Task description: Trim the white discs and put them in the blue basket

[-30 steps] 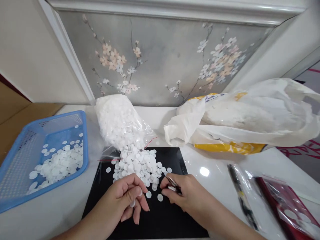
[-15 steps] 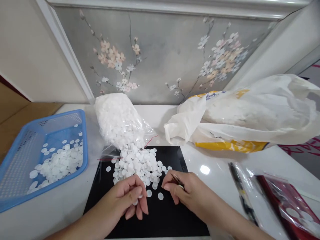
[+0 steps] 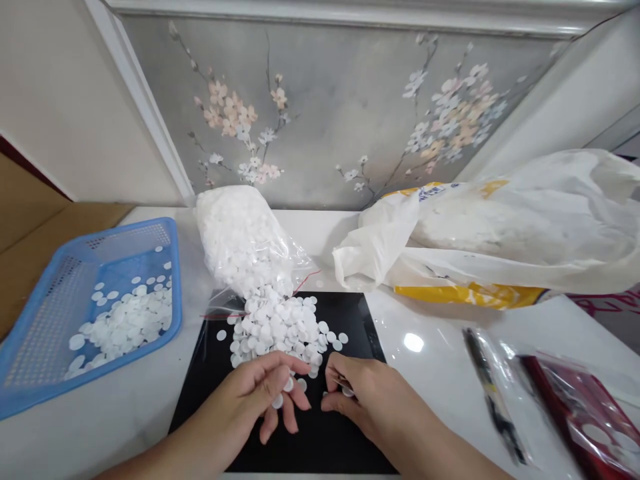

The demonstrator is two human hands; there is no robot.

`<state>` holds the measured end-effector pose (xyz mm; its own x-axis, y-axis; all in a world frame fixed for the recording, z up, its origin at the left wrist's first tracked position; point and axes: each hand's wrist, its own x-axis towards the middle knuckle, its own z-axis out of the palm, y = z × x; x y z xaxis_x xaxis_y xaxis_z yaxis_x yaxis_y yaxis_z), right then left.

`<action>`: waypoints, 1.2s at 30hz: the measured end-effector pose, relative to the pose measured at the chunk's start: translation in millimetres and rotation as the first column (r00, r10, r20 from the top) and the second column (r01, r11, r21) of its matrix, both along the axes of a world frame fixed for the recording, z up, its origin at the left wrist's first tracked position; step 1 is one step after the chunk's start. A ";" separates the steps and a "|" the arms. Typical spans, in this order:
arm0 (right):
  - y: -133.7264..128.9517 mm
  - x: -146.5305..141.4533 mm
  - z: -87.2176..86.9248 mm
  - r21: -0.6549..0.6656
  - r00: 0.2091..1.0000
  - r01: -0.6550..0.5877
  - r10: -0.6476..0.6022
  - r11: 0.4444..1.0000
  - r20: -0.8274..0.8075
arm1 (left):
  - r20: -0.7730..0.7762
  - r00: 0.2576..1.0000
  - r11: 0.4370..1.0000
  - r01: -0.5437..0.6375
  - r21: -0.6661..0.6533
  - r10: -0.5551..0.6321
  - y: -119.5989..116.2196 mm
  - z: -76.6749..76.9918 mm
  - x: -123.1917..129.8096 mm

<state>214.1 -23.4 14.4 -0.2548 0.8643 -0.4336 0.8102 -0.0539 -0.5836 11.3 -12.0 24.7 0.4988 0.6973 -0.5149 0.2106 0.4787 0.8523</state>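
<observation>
Many white discs (image 3: 277, 320) lie heaped on a black mat (image 3: 310, 453), spilling from the mouth of a clear plastic bag (image 3: 240, 233). My left hand (image 3: 265, 400) is palm up in front of the heap, with a couple of white discs held by the thumb and fingers. To its right my right hand (image 3: 363, 393) is curled over the mat, closed on a small thin metal tool, mostly hidden, and a white disc. A blue basket (image 3: 177, 287) at the left contains more discs.
A white and yellow plastic bag (image 3: 470, 267) lies at the back right. Packaged pens (image 3: 493, 397) and a red packet in clear plastic (image 3: 575, 407) are at the right. Cardboard (image 3: 50, 227) stands at the far left, and a flowered panel (image 3: 325, 113) rises behind.
My left hand has spread its fingers more and shows two discs. My right hand has turned lower over the mat, where a loose disc was lying. The view has shifted slightly.
</observation>
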 end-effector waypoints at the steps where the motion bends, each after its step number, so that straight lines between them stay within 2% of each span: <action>1: 1.3 0.3 0.9 -0.011 1.000 0.009 -0.009 1.000 0.006 | -0.054 0.998 0.999 0.023 0.049 -0.020 1.1 1.0 0.5; 3: 3.3 0.5 2.1 -0.028 1.000 0.019 -0.019 0.999 0.010 | -0.196 0.979 0.976 0.092 0.196 -0.053 3.0 3.5 2.4; 5: 4.4 1.6 2.6 -0.033 1.000 0.015 -0.016 0.999 -0.015 | -0.330 0.942 0.913 0.192 0.361 -0.068 3.4 4.8 5.1; 7: 4.9 4.8 3.4 -0.023 0.995 0.020 -0.022 1.000 -0.102 | -0.441 0.894 0.809 0.314 0.496 -0.077 1.8 2.8 7.4; 9: 5.4 10.4 5.1 -0.057 0.959 0.051 -0.065 0.997 -0.275 | -0.550 0.832 0.677 0.446 0.585 -0.073 -0.8 -2.8 8.4; 12: 7.8 19.3 8.8 -0.274 0.792 0.072 -0.222 0.959 -0.569 | -0.676 0.736 0.486 0.601 0.634 -0.028 -3.5 -12.8 7.4; 14: 10.4 21.7 10.1 -0.368 0.705 0.074 -0.310 0.927 -0.638 | -0.714 0.700 0.414 0.651 0.636 -0.007 -3.9 -17.7 5.9; 15: 11.8 21.2 9.8 -0.360 0.698 0.098 -0.322 0.928 -0.640 | -0.724 0.690 0.388 0.669 0.634 -0.005 -4.1 -19.5 5.0; 17: 14.2 17.3 7.0 -0.240 0.754 0.158 -0.274 0.958 -0.597 | -0.732 0.681 0.356 0.688 0.633 -0.013 -4.9 -22.6 3.3; 18: 15.0 14.1 4.7 -0.158 0.800 0.182 -0.240 0.971 -0.550 | -0.725 0.688 0.360 0.682 0.636 -0.021 -5.5 -24.0 2.7; 19: 15.4 10.6 1.9 -0.069 0.850 0.198 -0.207 0.978 -0.485 | -0.704 0.710 0.390 0.657 0.645 -0.031 -6.1 -25.1 2.2; 21: 15.0 3.5 -3.4 0.097 0.928 0.191 -0.147 0.977 -0.341 | -0.626 0.778 0.503 0.558 0.660 -0.043 -6.4 -25.4 2.3; 24: 11.0 -3.7 -7.7 0.253 0.975 0.102 -0.046 0.962 -0.217 | -0.513 0.858 0.660 0.403 0.634 -0.031 -2.8 -17.5 4.2; 25: 8.9 -4.9 -7.9 0.270 0.978 0.074 -0.017 0.960 -0.209 | -0.464 0.885 0.730 0.333 0.597 -0.025 -0.6 -12.7 4.9; 26: 6.5 -5.6 -7.8 0.267 0.978 0.055 0.002 0.962 -0.208 | -0.379 0.925 0.831 0.223 0.510 -0.016 1.7 -7.4 5.5; 27: 4.2 -6.0 -7.6 0.254 0.978 0.045 0.010 0.966 -0.209 | -0.270 0.963 0.918 0.113 0.381 -0.007 3.9 -2.1 5.9; 28: 2.0 -6.3 -7.5 0.237 0.978 0.040 0.010 0.971 -0.207 | -0.160 0.987 0.971 0.028 0.239 0.011 6.0 2.8 6.2; 29: 0.2 -6.6 -7.6 0.219 0.979 0.034 0.011 0.975 -0.204 | -0.068 0.997 0.993 -0.032 0.116 0.040 7.6 6.7 6.4; 31: -2.0 -7.3 -8.6 0.190 0.980 0.009 0.030 0.982 -0.199 | 0.047 0.996 0.997 -0.077 -0.032 0.079 9.6 11.3 6.2; 34: -1.8 -7.9 -9.8 0.167 0.972 -0.024 0.062 0.986 -0.226 | 0.104 0.991 0.992 -0.071 -0.108 0.082 9.7 11.6 5.3; 36: -0.6 -6.8 -9.0 0.164 0.969 -0.006 0.046 0.986 -0.243 | 0.079 0.996 0.996 -0.035 -0.087 0.042 8.9 10.4 4.5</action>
<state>207.3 -24.0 5.5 -0.3593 0.9091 -0.2109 0.6410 0.0761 -0.7637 15.8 -3.0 35.1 0.5142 0.6723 -0.5326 0.1230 0.5567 0.8215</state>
